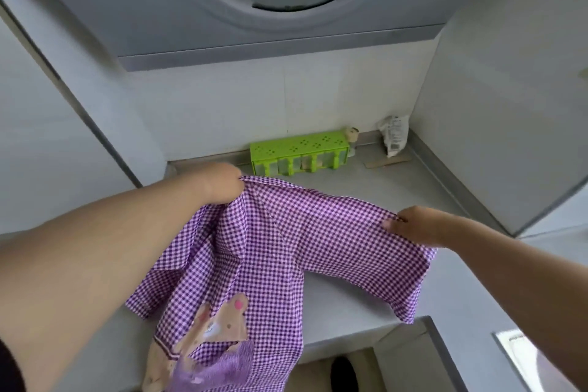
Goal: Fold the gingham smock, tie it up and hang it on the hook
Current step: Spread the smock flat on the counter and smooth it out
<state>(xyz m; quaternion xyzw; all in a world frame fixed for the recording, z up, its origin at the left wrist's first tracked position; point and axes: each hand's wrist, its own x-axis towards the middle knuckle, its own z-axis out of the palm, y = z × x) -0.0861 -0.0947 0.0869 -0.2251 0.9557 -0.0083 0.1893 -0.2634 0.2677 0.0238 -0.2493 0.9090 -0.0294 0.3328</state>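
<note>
Now your left hand (222, 183) grips the gingham smock (254, 248) at its collar; your right hand (413, 226) pinches its sleeve; the cloth stretches between your hands, draped over the grey tabletop (397, 188).

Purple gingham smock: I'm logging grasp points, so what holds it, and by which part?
Both hands hold the purple-and-white gingham cotton smock: the left hand grips bunched fabric at its top edge, the right hand pinches the spread sleeve's upper edge.
</note>
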